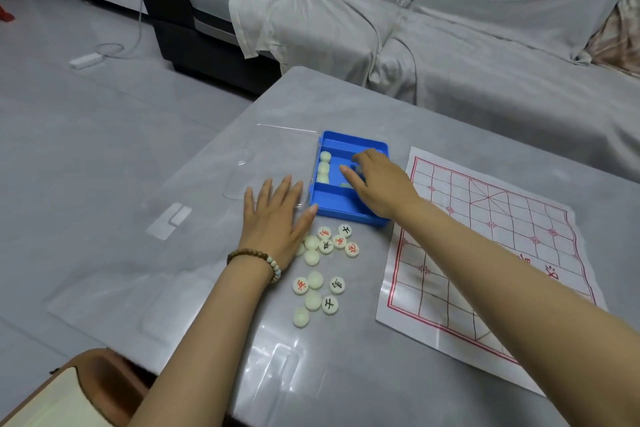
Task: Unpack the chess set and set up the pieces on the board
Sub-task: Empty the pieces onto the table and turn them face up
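Now cream disc pieces [315,279] loose; left fingers [267,191] splayed, right fingers [348,174] curled, hold unclear.

The right hand [381,187] hides part of the blue box [332,205]; its fingers [348,173] blur.

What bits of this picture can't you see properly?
From the head view, the only one:
- Inside the blue box: the right hand covers the pieces there. I cannot tell how many there are, or whether it holds one.
- On the paper board: the right forearm hides a strip across it and part of the red writing.
- The blank-topped pieces: no characters show.
- The brown object, bottom left: cut off by the picture's edge.
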